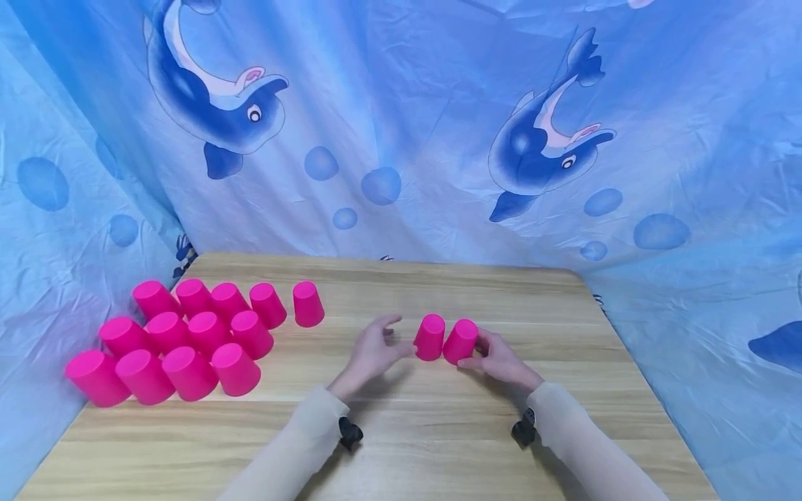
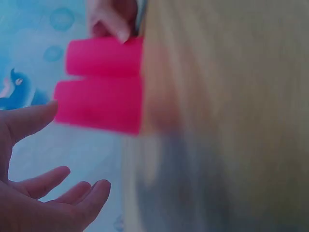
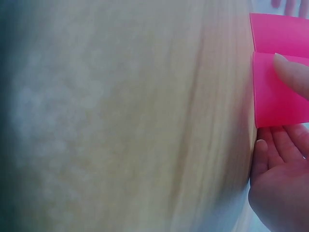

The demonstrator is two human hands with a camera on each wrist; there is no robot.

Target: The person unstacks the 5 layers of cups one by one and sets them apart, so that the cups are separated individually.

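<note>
Two pink cups stand upside down side by side near the middle of the table. My right hand (image 1: 501, 360) holds the right cup (image 1: 461, 342), thumb on its near side and fingers around its right side; the right wrist view shows the thumb lying across this cup (image 3: 275, 106). Left of the pair is my left hand (image 1: 371, 353), its fingers spread. Its thumb tip reaches the edge of the left cup (image 1: 430, 338); whether it touches is hard to tell. In the left wrist view, a gap separates the other fingers from this cup (image 2: 99, 106).
Several more pink cups (image 1: 188, 372) stand upside down in slanting rows on the left of the wooden table (image 1: 401, 445). One cup (image 1: 308, 304) stands slightly apart at the right end of the back row. Blue dolphin-print cloth (image 1: 432, 104) hangs behind and at both sides.
</note>
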